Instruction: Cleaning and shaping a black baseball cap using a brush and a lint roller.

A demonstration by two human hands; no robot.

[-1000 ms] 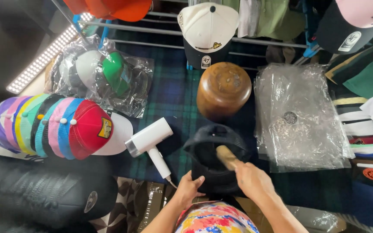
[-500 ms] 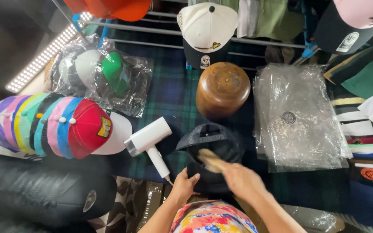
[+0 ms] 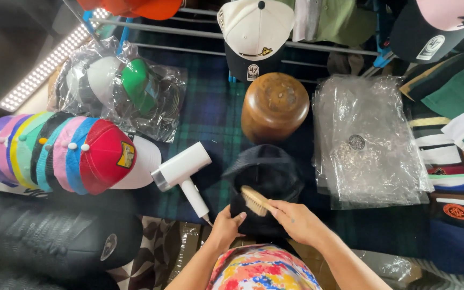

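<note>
Nearest the camera, the left hand [image 3: 226, 228] grips the near edge of a dark cap [image 3: 264, 180], its fingers curled and pressed together on the fabric. Just to the right of it, the right hand [image 3: 296, 220] has its fingers clamped round the handle of a small wooden brush [image 3: 256, 200], whose pale bristles rest on the near part of the dark cap. A bright multicoloured cloth [image 3: 261, 268] lies right below both hands.

The dark cap sits crown-up on a plaid cloth [image 3: 210, 115]. Just left of the dark cap lies a white handheld dryer [image 3: 183, 172], its handle pointing toward the left hand. Further left of the cap is a nested row of colourful caps [image 3: 60, 153], the nearest one red with a white brim, and nearer than that row lies a large black padded bag [image 3: 44, 244]. To the right of the dark cap is a flat stack of clear plastic bags [image 3: 366, 139].

Just beyond the dark cap stands a rounded wooden hat block [image 3: 275, 104]. Beyond and left of the cap, caps wrapped in clear plastic [image 3: 119, 91] lie on the cloth. Farthest off, a white cap with a dark brim [image 3: 253, 32] hangs on a metal rack [image 3: 189, 29]
</note>
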